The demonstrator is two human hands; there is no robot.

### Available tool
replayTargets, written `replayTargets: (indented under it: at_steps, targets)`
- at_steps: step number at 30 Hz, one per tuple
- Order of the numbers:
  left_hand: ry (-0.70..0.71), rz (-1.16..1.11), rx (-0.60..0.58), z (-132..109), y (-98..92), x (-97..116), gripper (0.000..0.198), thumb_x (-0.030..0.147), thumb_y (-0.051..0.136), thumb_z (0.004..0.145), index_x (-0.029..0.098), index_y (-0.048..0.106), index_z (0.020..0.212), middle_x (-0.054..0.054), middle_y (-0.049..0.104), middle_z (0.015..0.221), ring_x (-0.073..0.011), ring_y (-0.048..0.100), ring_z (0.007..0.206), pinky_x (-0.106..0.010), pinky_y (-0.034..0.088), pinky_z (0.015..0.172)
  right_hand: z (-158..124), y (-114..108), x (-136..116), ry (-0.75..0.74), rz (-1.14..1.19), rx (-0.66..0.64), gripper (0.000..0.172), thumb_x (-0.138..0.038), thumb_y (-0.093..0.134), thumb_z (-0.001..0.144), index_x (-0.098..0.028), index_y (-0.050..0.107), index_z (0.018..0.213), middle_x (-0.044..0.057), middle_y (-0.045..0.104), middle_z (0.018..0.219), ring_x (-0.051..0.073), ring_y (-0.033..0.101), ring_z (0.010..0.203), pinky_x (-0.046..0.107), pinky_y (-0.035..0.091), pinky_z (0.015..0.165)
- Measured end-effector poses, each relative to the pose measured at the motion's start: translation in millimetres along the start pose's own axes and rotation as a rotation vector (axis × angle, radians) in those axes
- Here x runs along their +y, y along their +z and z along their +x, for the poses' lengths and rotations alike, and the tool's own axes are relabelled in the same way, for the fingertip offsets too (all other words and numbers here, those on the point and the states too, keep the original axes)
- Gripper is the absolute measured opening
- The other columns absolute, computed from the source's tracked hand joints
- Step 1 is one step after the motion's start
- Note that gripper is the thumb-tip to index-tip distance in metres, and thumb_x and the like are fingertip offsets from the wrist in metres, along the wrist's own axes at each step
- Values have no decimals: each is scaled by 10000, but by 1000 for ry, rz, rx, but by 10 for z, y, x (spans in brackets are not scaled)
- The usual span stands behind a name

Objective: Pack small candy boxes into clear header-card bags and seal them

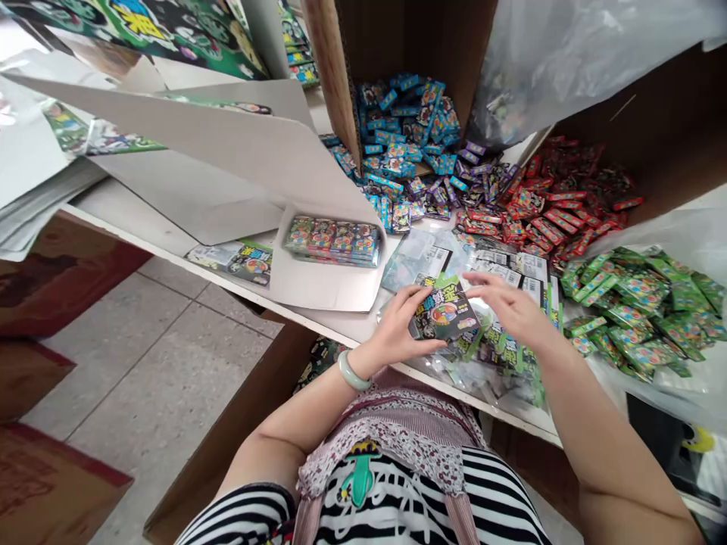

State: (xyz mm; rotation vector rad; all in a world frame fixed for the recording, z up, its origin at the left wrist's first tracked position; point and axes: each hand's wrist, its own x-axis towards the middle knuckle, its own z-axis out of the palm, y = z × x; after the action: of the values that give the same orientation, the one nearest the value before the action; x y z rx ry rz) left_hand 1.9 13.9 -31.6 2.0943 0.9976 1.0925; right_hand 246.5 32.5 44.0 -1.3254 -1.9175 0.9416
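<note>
My left hand (400, 325) is closed on a black printed carton (446, 310) with green lettering and a colourful round picture, holding it tilted above the table's front edge. Beside the carton's right edge, my right hand (508, 303) has its fingers apart; I cannot tell whether the fingertips touch the carton. Below and between the hands lie several flat printed cartons (514, 352), partly under clear plastic. To the left, a white open display box (326, 291) holds rows of small packets (332, 241) in green, red and blue.
Loose blue packets (391, 144) spill from a cardboard box at the back, beside purple packets (477, 178). Red packets (560, 204) and green packets (653, 303) are heaped on the right. Raised white card flaps (227, 159) stand at left. Cardboard boxes (51, 484) sit on the floor.
</note>
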Motion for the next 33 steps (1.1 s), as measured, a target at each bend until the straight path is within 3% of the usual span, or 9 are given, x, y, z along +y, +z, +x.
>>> replayTargets:
  at_steps: [3, 5, 10, 13, 16, 19, 22, 27, 33]
  targets:
    - [-47, -137, 51, -8, -63, -37, 933, 615, 800, 733, 227, 416, 1490, -159, 496, 1357, -333, 527, 1272, -548, 460, 1106, 637, 32, 124, 28, 60, 219, 293, -467, 575, 948, -224, 736, 918, 66, 734, 977, 237, 683, 956, 415, 523, 917]
    - [-55, -221, 68, -23, -115, -50, 927, 654, 780, 732, 229, 432, 1479, -157, 498, 1353, -330, 524, 1268, -549, 455, 1109, 1205, 188, 251, 57, 61, 214, 185, -378, 673, 860, -199, 705, 897, 42, 719, 855, 223, 671, 832, 398, 536, 844]
    - [-66, -327, 96, -116, -224, -76, 935, 686, 755, 740, 256, 414, 1497, -146, 482, 1355, -318, 515, 1264, -533, 450, 1108, 2495, 750, 418, 32, -157, 203, 272, -226, 701, 789, -155, 669, 1049, 102, 714, 1075, 257, 649, 982, 429, 495, 947]
    - [-99, -349, 88, -172, -262, -100, 930, 686, 752, 743, 266, 412, 1500, -145, 478, 1356, -319, 515, 1255, -532, 448, 1103, 2895, 955, 404, 47, -264, 159, 395, -201, 763, 735, -157, 649, 1110, 120, 700, 1140, 291, 627, 1063, 444, 480, 974]
    - [-115, -377, 72, -195, -283, -134, 921, 664, 767, 743, 281, 412, 1502, -138, 476, 1357, -321, 510, 1256, -529, 449, 1097, 3018, 982, 402, 67, -268, 144, 286, -200, 736, 755, -166, 669, 1031, 95, 715, 1041, 282, 637, 989, 443, 492, 951]
    - [-110, -396, 75, -204, -286, -180, 922, 647, 784, 735, 288, 418, 1501, -134, 475, 1356, -321, 507, 1256, -528, 444, 1099, 2909, 830, 421, 92, -117, 234, 177, -254, 663, 814, -170, 680, 969, 60, 707, 935, 246, 640, 903, 423, 520, 904]
    - [-112, -397, 96, -216, -268, -218, 916, 662, 779, 730, 274, 443, 1488, -138, 485, 1342, -329, 508, 1254, -541, 440, 1100, 2540, 575, 404, 175, 173, 245, 205, -360, 642, 820, -192, 676, 933, 28, 686, 883, 208, 635, 806, 369, 556, 755]
    - [-133, -348, 117, -213, -239, -197, 889, 654, 782, 732, 263, 469, 1467, -137, 498, 1340, -331, 501, 1273, -550, 431, 1115, 1479, 165, 255, 283, 530, 188, 399, -510, 806, 646, -232, 656, 890, -3, 676, 841, 158, 618, 721, 295, 541, 637]
    - [-71, -166, 87, -106, -225, -72, 902, 633, 791, 735, 247, 449, 1476, -142, 492, 1349, -330, 504, 1288, -546, 449, 1111, 394, -391, 61, 186, 418, 355, 415, -534, 798, 706, -262, 686, 999, -22, 672, 816, 153, 628, 716, 285, 528, 642]
